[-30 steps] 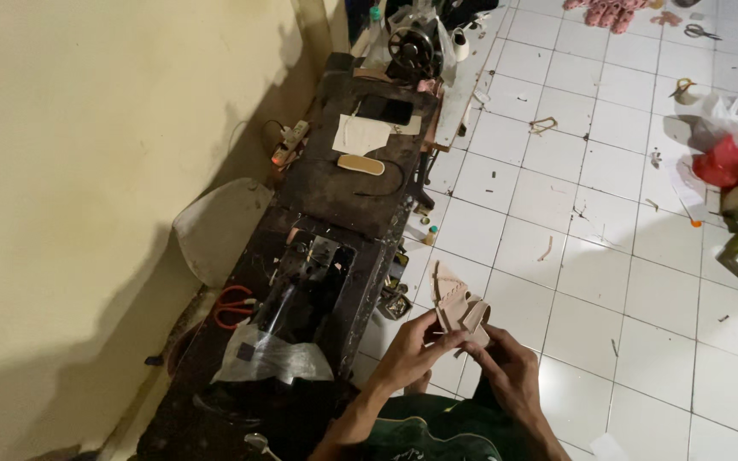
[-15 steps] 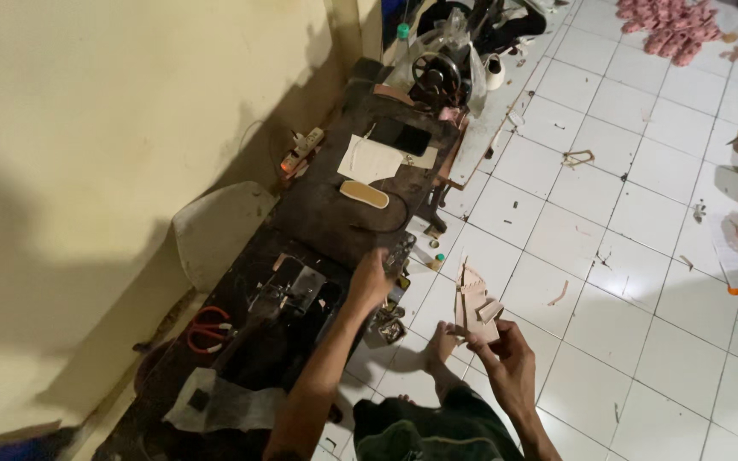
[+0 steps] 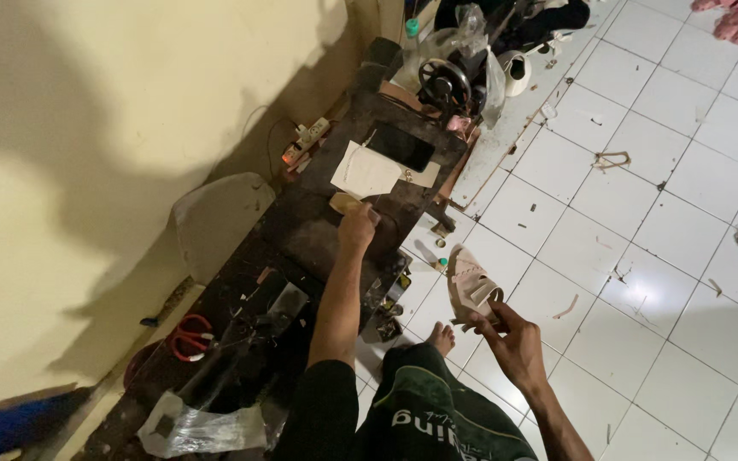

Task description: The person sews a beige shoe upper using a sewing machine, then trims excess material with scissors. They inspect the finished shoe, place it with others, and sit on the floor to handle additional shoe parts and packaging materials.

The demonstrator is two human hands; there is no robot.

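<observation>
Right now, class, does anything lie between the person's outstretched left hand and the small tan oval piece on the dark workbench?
Nothing visible does. The left hand is already over the small tan oval piece, fingers at its edge. The right hand holds a pale pink sandal off to the side.

A cream wall (image 3: 113, 128) is running along the left, crossed by large shadows. A long dark desk (image 3: 318, 222) is standing against it. A white tiled floor (image 3: 642, 230) is filling the right side, scattered with small scraps. Dim light is falling across the tiles, leaving the desk in shade.
</observation>
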